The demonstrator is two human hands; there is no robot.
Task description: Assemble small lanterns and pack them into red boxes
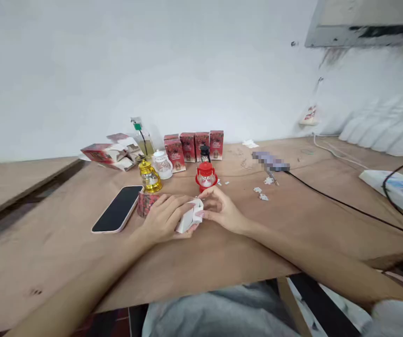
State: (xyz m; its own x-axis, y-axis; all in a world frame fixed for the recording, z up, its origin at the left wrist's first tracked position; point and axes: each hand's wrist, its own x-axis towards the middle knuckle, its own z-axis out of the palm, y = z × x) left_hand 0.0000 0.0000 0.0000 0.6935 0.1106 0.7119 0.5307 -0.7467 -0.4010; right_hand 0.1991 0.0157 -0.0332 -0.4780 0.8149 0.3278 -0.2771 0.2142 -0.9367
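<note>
My left hand (168,215) is wrapped over a small cardboard box (187,221) whose white inner side faces me. At the box's right end, the fingers of my right hand (224,211) pinch its white flaps. A red patterned panel (145,203) sticks out left of my left hand; its join to the box is hidden. Just behind my hands stands a red toy lantern (206,178), with a black lantern (204,153) farther back. A gold lantern (150,179) and a white lantern (162,165) are beyond my left hand.
Several red printed boxes (175,154) stand near the wall. Opened cartons (108,154) and a bottle (145,142) are at back left. A phone (119,209) lies left of my hands. Paper scraps (263,197), a cabled device (271,161) and a white power strip (394,192) are rightward.
</note>
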